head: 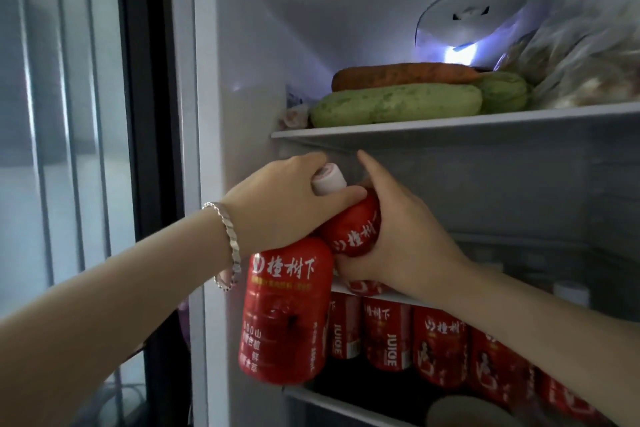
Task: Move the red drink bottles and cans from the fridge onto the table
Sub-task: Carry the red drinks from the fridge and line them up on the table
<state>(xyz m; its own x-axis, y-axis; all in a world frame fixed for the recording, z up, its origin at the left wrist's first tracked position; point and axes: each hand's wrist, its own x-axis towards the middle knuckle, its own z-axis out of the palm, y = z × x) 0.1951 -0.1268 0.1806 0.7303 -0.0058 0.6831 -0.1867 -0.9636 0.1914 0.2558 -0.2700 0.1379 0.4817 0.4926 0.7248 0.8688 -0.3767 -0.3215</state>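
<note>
Head view. Fridge [242, 45] interior, white-walled and lit from a round cover [471, 14] on the back wall; a dark door frame [152, 114] and pale vertical panels lie to the left.

Upper shelf [450, 125]: a carrot [405, 74] lies on top of a long green squash [394, 104], a second green squash [502, 92] sits just behind and to the right, and clear plastic bags [588, 55] of food are stacked at the right edge.

Below that shelf both hands meet at two red drink bottles. The left hand [277, 204], with a silver bracelet [230, 239] on its wrist, is curled over the top of the front bottle [284, 315]. This bottle hangs upright under the palm, in front of the shelves, with its own cap hidden. The left thumb wraps beneath a white cap [329, 178] that shows between the two hands. This cap seems to belong to the tilted bottle [353, 229], though the neck is covered.

The right hand [408, 229] grips the tilted bottle round its body, fingers curled under it and thumb pointing up. That bottle leans to the left, touching the front bottle's shoulder, above the white edge of the middle shelf [391, 296].

On the level below stands a row of red cans [440, 347], close together, some printed JUICE. Dim white-topped items [571, 291] stand further right; what they are cannot be told.
</note>
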